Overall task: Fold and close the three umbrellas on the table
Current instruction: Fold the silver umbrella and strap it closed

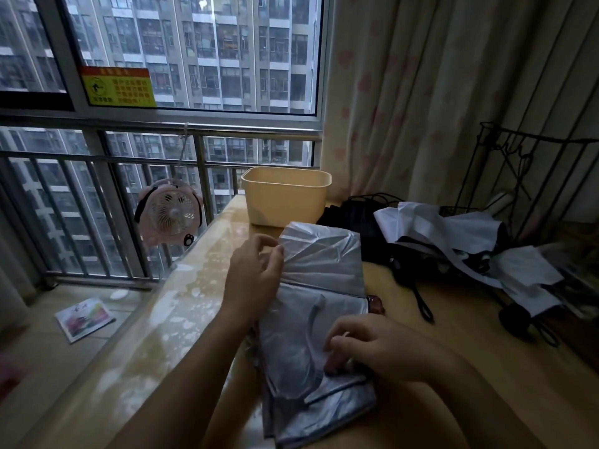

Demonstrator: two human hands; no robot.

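Note:
A silver-grey umbrella (319,286) lies collapsed along the wooden table (470,345), its loose canopy folds spread out. My left hand (256,280) pinches a fold of the canopy near its far end. My right hand (372,348) grips the fabric lower down, fingers curled into it. A small dark red part (376,304) shows at the umbrella's right edge. Behind it lies a black umbrella (353,218). To the right sprawls a white and black umbrella (460,241), unfolded, with a black strap (424,306) trailing toward me.
A pale yellow plastic bin (285,196) stands at the table's far end. A black wire rack (525,170) stands at the right by the curtain. A small pink fan (171,212) hangs on the window railing at the left. A booklet (84,319) lies on the floor.

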